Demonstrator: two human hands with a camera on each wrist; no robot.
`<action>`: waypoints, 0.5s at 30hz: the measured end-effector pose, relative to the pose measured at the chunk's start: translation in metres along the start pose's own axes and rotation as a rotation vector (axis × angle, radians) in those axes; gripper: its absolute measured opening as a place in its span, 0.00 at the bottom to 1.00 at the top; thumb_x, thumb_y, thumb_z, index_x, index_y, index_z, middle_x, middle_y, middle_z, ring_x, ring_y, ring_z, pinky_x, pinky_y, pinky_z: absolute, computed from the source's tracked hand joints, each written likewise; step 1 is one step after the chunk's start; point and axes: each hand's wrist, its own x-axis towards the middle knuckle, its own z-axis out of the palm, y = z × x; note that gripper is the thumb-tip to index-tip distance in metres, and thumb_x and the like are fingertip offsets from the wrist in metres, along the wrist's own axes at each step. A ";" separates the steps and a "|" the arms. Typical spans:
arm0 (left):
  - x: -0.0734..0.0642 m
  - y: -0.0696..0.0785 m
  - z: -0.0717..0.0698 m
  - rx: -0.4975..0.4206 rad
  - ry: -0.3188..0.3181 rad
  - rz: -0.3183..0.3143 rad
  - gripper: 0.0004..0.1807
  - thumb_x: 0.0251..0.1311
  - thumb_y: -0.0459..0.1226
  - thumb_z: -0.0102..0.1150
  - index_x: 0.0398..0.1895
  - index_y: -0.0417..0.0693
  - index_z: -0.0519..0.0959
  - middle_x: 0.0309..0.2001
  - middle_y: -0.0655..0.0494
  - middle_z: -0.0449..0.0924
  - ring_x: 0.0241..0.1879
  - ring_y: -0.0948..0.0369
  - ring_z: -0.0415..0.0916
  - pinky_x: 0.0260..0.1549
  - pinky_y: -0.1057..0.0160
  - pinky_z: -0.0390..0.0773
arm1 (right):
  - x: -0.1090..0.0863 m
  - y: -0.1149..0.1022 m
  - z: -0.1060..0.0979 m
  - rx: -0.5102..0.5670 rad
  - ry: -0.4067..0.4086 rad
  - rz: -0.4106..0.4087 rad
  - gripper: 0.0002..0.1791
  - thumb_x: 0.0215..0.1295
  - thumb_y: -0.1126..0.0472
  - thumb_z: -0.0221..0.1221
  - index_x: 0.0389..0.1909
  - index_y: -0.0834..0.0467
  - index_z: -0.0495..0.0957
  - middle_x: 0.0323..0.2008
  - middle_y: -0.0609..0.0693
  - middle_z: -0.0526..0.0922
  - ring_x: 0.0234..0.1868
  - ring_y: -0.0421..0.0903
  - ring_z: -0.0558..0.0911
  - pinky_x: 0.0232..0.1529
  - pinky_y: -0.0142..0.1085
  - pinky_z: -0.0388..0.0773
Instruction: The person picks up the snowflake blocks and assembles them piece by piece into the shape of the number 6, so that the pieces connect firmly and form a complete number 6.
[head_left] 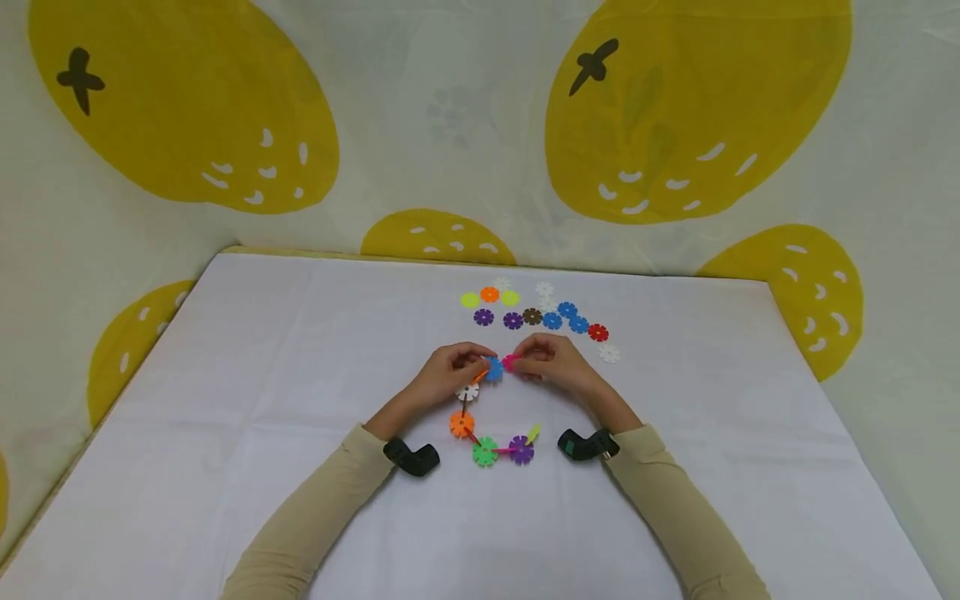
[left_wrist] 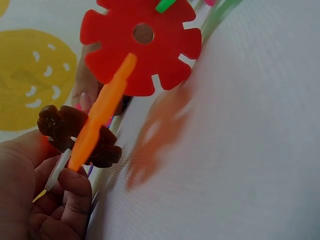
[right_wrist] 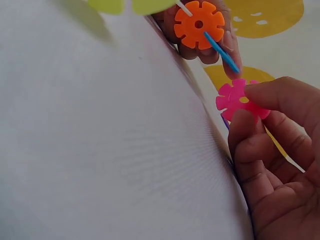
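Observation:
My left hand point(head_left: 450, 373) holds the upper end of a curved chain of notched plastic discs, pinching near a blue disc point(head_left: 493, 370). Thumb and forefinger of my right hand point(head_left: 557, 363) pinch a pink disc point(right_wrist: 231, 102), close to the blue disc's edge; whether the two touch I cannot tell. Down from the left hand the chain runs through a white disc point(head_left: 468, 392), an orange disc point(head_left: 459, 425), a green disc point(head_left: 485, 452) and a purple disc point(head_left: 521, 451), ending in a yellow disc point(head_left: 533, 434). A red disc point(left_wrist: 145, 60) and a brown disc point(left_wrist: 65, 122) show large in the left wrist view.
Beyond the hands lie several loose discs, among them a red disc point(head_left: 597, 332), a brown disc point(head_left: 532, 316) and a purple disc point(head_left: 483, 317). A white cloth point(head_left: 262, 433) covers the table. Behind it hangs a fruit-patterned curtain point(head_left: 450, 167).

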 end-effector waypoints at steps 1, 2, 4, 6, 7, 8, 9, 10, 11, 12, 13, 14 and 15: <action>0.000 0.000 0.000 -0.003 0.009 -0.003 0.14 0.69 0.40 0.56 0.53 0.46 0.81 0.34 0.54 0.81 0.32 0.60 0.74 0.33 0.67 0.74 | -0.001 0.000 0.000 0.003 0.000 0.000 0.13 0.62 0.59 0.66 0.43 0.63 0.78 0.30 0.51 0.83 0.27 0.44 0.77 0.30 0.31 0.74; 0.000 -0.001 0.000 -0.007 0.017 -0.005 0.14 0.69 0.40 0.56 0.53 0.46 0.81 0.34 0.54 0.81 0.32 0.59 0.74 0.33 0.67 0.74 | -0.001 0.000 0.000 0.007 0.001 -0.002 0.13 0.62 0.59 0.66 0.43 0.63 0.78 0.31 0.51 0.83 0.27 0.44 0.77 0.30 0.31 0.74; 0.000 -0.001 0.001 -0.012 0.033 -0.005 0.14 0.69 0.39 0.56 0.53 0.46 0.81 0.35 0.53 0.81 0.33 0.59 0.74 0.34 0.67 0.74 | -0.002 0.001 0.000 0.010 0.001 -0.012 0.13 0.62 0.59 0.66 0.43 0.63 0.79 0.32 0.52 0.84 0.28 0.45 0.78 0.31 0.31 0.75; 0.000 -0.001 0.001 -0.014 0.044 -0.010 0.13 0.69 0.39 0.56 0.53 0.46 0.81 0.36 0.53 0.82 0.33 0.59 0.75 0.34 0.67 0.74 | -0.003 0.002 0.000 0.016 -0.002 -0.029 0.13 0.62 0.60 0.66 0.43 0.64 0.78 0.34 0.53 0.84 0.29 0.45 0.78 0.32 0.31 0.76; 0.000 -0.001 0.001 -0.011 0.046 -0.007 0.13 0.69 0.39 0.56 0.53 0.46 0.81 0.36 0.53 0.82 0.33 0.59 0.75 0.34 0.67 0.75 | -0.003 0.002 0.000 0.020 -0.004 -0.037 0.13 0.62 0.60 0.66 0.43 0.64 0.78 0.35 0.53 0.84 0.29 0.45 0.79 0.33 0.31 0.76; 0.000 -0.001 0.001 -0.009 0.047 -0.005 0.14 0.68 0.38 0.56 0.53 0.45 0.81 0.37 0.52 0.82 0.33 0.60 0.75 0.34 0.67 0.75 | -0.003 0.003 0.000 0.025 -0.005 -0.044 0.13 0.62 0.61 0.66 0.43 0.65 0.79 0.35 0.54 0.84 0.30 0.45 0.79 0.33 0.31 0.77; 0.000 -0.001 0.001 -0.006 0.048 -0.005 0.14 0.68 0.38 0.56 0.53 0.45 0.81 0.37 0.52 0.82 0.33 0.60 0.75 0.34 0.67 0.75 | -0.003 0.003 -0.001 0.027 -0.007 -0.052 0.13 0.62 0.61 0.66 0.43 0.65 0.79 0.36 0.54 0.84 0.30 0.45 0.79 0.34 0.31 0.77; 0.000 -0.001 0.001 -0.004 0.048 -0.003 0.14 0.68 0.38 0.56 0.53 0.44 0.81 0.38 0.52 0.82 0.33 0.60 0.75 0.34 0.67 0.75 | -0.003 0.003 -0.001 0.030 -0.009 -0.059 0.13 0.62 0.62 0.66 0.43 0.66 0.79 0.37 0.55 0.85 0.31 0.45 0.79 0.34 0.31 0.77; 0.000 0.000 0.001 -0.002 0.049 -0.002 0.14 0.68 0.38 0.56 0.53 0.44 0.81 0.38 0.52 0.82 0.33 0.61 0.75 0.34 0.68 0.75 | -0.003 0.004 -0.001 0.033 -0.012 -0.066 0.13 0.62 0.62 0.66 0.43 0.66 0.79 0.37 0.56 0.85 0.31 0.45 0.80 0.35 0.31 0.77; 0.000 0.000 0.001 0.000 0.050 0.001 0.14 0.68 0.38 0.56 0.53 0.43 0.81 0.38 0.51 0.82 0.33 0.61 0.75 0.34 0.68 0.75 | -0.003 0.004 -0.001 0.036 -0.013 -0.074 0.13 0.62 0.63 0.66 0.43 0.67 0.79 0.38 0.56 0.85 0.32 0.45 0.80 0.35 0.31 0.78; 0.000 0.000 0.001 0.002 0.050 0.003 0.14 0.68 0.38 0.56 0.53 0.43 0.80 0.39 0.50 0.82 0.33 0.61 0.75 0.34 0.68 0.75 | -0.003 0.004 -0.001 0.035 -0.013 -0.084 0.13 0.62 0.63 0.66 0.43 0.67 0.79 0.38 0.56 0.85 0.32 0.45 0.81 0.35 0.31 0.78; 0.000 0.000 0.001 0.003 0.051 0.003 0.14 0.69 0.38 0.56 0.53 0.43 0.81 0.39 0.50 0.82 0.33 0.61 0.75 0.34 0.68 0.74 | -0.003 0.004 -0.001 0.038 -0.012 -0.092 0.13 0.61 0.63 0.66 0.43 0.66 0.80 0.38 0.57 0.85 0.32 0.45 0.81 0.36 0.31 0.78; 0.000 0.000 0.001 0.004 0.051 0.002 0.14 0.69 0.38 0.56 0.53 0.43 0.81 0.39 0.50 0.82 0.33 0.61 0.75 0.34 0.68 0.74 | -0.003 0.004 -0.001 0.040 -0.010 -0.101 0.12 0.61 0.64 0.66 0.42 0.66 0.80 0.38 0.56 0.85 0.32 0.46 0.81 0.36 0.31 0.79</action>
